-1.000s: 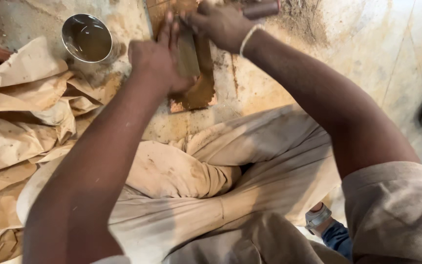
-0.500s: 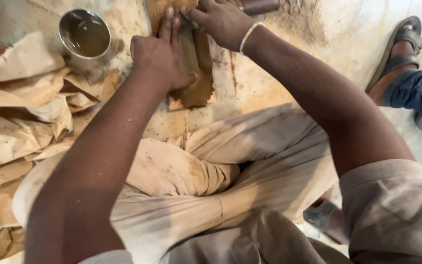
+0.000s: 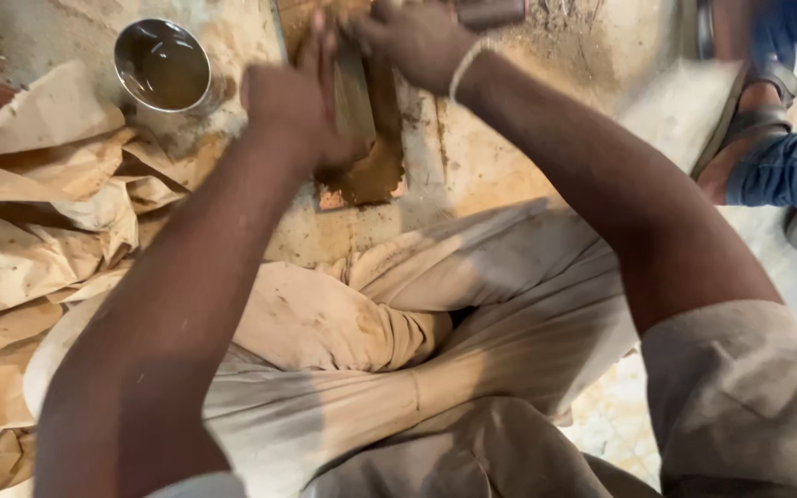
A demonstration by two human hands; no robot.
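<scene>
Fingers (image 3: 325, 41) of the left hand (image 3: 292, 106) lie stretched out and flat, pressing down on a long, narrow grey slab (image 3: 354, 97) that rests lengthwise on a flat brown block coated in wet ochre paste (image 3: 371, 171). They are not curled round anything; the palm and fingers bear on the slab from above. Right hand (image 3: 417, 41), with a pale band (image 3: 466, 66) at the wrist, sits at the far end of the same slab, its fingers bent over it near the upper edge of the view, where motion blur and the frame edge hide how tightly they close, so I cannot tell whether they grip or only press. Just beyond that hand a short reddish-brown cylindrical piece (image 3: 491, 13) lies on the floor.

Both the block and the slab lie on the stained, dusty stone floor (image 3: 509, 157), directly ahead of the person's folded knees, which are covered by dusty beige cloth trousers (image 3: 398, 341). Left of the block, near but apart from it, stands a round shiny metal cup holding murky brown liquid (image 3: 162, 66). Crumpled, soiled tan paper sheets (image 3: 39, 231) are heaped along the left side, beside the cup. At the right edge another person's foot in a brown strapped sandal (image 3: 749, 120) and a blue denim trouser leg (image 3: 786, 166) stand on the floor, well apart from the hands.
</scene>
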